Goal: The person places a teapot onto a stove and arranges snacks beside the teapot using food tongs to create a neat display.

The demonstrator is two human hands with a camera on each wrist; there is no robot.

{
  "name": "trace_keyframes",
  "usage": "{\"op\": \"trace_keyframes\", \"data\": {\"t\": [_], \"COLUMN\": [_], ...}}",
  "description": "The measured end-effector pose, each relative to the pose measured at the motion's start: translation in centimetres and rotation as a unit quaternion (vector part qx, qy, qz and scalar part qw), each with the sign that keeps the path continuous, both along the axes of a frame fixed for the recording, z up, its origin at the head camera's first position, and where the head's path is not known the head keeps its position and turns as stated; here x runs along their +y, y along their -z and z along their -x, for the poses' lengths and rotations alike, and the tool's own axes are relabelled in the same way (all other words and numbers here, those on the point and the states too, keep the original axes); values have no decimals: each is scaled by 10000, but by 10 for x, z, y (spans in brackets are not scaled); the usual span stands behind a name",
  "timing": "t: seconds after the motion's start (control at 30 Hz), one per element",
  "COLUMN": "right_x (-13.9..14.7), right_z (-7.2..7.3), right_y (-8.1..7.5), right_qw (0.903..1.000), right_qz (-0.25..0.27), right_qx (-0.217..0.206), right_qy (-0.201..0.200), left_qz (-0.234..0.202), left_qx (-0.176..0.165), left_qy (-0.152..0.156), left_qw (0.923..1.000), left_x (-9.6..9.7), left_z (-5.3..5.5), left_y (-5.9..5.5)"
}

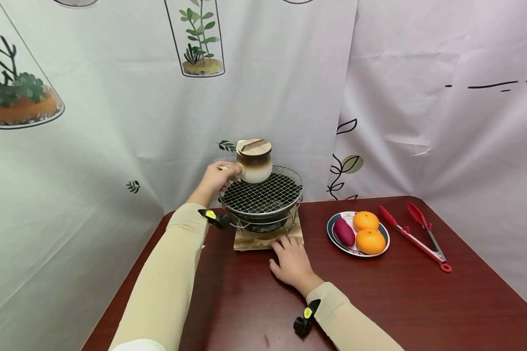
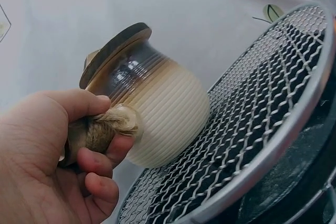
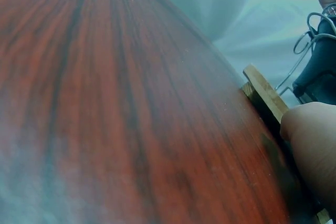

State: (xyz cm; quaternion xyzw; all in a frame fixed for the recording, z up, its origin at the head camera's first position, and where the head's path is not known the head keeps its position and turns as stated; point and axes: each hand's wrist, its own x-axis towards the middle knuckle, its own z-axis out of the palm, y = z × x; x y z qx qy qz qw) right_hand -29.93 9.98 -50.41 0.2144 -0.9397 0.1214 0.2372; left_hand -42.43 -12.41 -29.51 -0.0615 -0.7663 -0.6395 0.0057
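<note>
My left hand grips the twine-wrapped side handle of a small ceramic teapot, brown at the top and cream below, with a wooden lid on it. In the head view the pot overlaps the wire mesh of a round tabletop grill; in the left wrist view its base is close over the mesh. The grill stands in a wire frame on a wooden board. My right hand rests at the board's front edge, fingers relaxed and holding nothing.
Right of the grill, a plate holds two oranges and a purple sweet potato. Red-tipped tongs lie farther right on the dark red table. A patterned white curtain hangs behind the table.
</note>
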Motion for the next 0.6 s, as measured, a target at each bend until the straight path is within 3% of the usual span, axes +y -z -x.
{"op": "trace_keyframes", "data": {"t": [0.1, 0.17, 0.37, 0.6], "right_x": [0, 1, 0, 0], "right_z": [0, 0, 2, 3], "right_y": [1, 1, 2, 2], "right_qw": [10000, 10000, 9999, 10000], "right_qz": [13, 0, -63, -38], "right_qx": [17, 4, -90, -67], "right_qy": [-9, -8, 16, 14], "left_qz": [-116, -150, 58, 548], "left_qx": [-198, -264, -256, -183], "left_qy": [128, 190, 199, 476], "left_qw": [9997, 9994, 9995, 9972], "left_x": [0, -1, -12, -21], "left_z": [-7, -6, 18, 27], "left_y": [-9, -10, 4, 3]}}
